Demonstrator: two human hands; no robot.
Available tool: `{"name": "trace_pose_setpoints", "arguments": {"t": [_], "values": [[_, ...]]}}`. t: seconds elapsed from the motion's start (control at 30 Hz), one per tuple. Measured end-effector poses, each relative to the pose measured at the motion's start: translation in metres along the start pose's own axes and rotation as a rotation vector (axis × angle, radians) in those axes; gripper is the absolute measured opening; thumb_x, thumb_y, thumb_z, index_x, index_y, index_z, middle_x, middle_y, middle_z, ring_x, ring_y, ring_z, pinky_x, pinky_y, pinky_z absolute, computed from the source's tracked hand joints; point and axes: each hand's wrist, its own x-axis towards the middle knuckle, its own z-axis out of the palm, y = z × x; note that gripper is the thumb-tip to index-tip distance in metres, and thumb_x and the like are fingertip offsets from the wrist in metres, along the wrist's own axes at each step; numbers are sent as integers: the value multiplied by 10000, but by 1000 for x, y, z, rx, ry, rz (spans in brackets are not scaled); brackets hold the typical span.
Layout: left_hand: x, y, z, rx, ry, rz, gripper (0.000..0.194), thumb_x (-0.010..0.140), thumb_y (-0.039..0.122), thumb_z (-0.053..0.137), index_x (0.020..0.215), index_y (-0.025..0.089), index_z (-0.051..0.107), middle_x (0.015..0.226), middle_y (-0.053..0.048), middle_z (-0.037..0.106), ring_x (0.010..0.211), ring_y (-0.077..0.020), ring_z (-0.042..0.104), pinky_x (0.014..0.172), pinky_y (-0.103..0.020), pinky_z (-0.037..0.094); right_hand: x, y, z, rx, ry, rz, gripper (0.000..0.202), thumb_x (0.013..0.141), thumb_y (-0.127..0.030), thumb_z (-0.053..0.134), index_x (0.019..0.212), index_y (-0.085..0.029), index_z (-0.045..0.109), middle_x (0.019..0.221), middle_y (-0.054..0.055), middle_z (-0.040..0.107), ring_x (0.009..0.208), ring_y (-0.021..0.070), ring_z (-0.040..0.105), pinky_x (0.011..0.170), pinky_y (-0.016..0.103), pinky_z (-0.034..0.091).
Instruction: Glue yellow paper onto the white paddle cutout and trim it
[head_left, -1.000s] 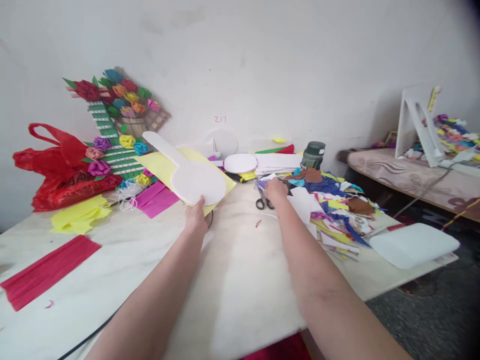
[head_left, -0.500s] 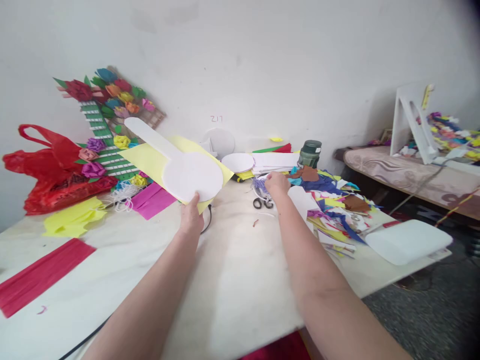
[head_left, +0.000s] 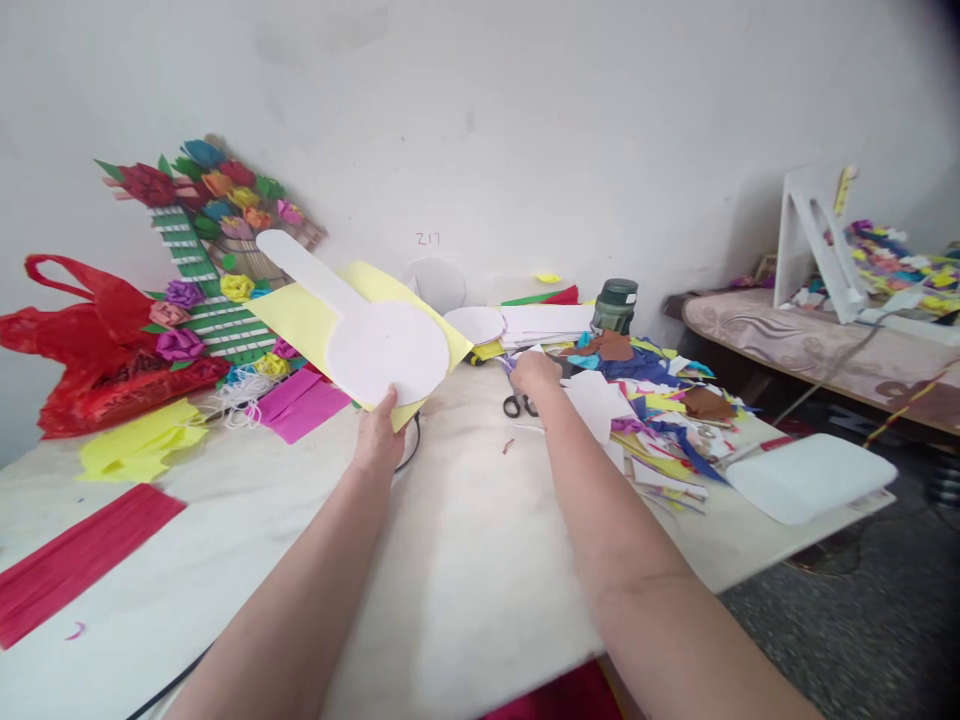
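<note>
My left hand (head_left: 381, 435) grips the lower edge of a white paddle-shaped cutout (head_left: 390, 350) laid over a yellow sheet (head_left: 289, 318), both raised above the table. Its long handle points up and left. Further right, my right hand (head_left: 537, 372) is closed over the scissors area near the paper scraps; what its fingers hold, if anything, is hidden. The black scissor handles (head_left: 512, 406) show just below it, and a bit of purple material lies at its left side.
A red plastic bag (head_left: 97, 350) and paper-flower decorations (head_left: 236, 195) stand at the left. Behind my right hand are white paper pieces (head_left: 547, 320) and a green jar (head_left: 616, 306). Coloured scraps (head_left: 637, 365) and a white plastic lid (head_left: 810, 478) lie to the right.
My right hand has moved slightly left and down, and the white round piece with purple material beside it is now mostly out of sight. My left hand still holds the cutout and yellow sheet.
</note>
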Motion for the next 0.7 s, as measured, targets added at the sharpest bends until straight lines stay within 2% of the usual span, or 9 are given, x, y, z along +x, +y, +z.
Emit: {"name": "trace_pose_setpoints", "arguments": {"t": [0.07,0.2,0.37,0.53,0.7], "values": [[-1,1,0,-3,-1,-4,387,685,141,625,1042,267,548,1149,-25,558,1041,-208,528,789,-380,496,4,9,-3,95,131,116,290,717,-212,496,962,-156,641,999,152,620,922,262,584,720,328,443],[-1,1,1,-15,-10,-8,382,698,136,611,1048,273,542,1118,-22,576,1016,-196,543,781,-358,499,7,31,3,240,252,284,304,736,-187,444,965,-176,643,999,135,618,906,259,583,703,318,444],[-1,2,2,-14,1,-12,388,705,137,601,1058,281,533,1107,-17,581,993,-190,553,768,-349,501,4,29,6,318,301,151,347,727,-194,455,1039,-208,606,1076,93,589,953,230,550,757,301,421],[-1,6,-1,-17,2,-25,359,709,137,596,1039,270,545,1102,-17,583,971,-189,561,759,-347,505,7,22,2,376,365,233,324,770,-207,403,1015,-216,615,1019,88,622,967,238,544,771,309,411],[1,8,0,-49,2,-46,359,713,143,596,1045,268,541,1108,-19,581,955,-187,568,746,-330,508,14,31,8,281,242,240,343,724,-176,457,1028,-215,611,1045,97,614,969,248,558,742,311,427]]}}
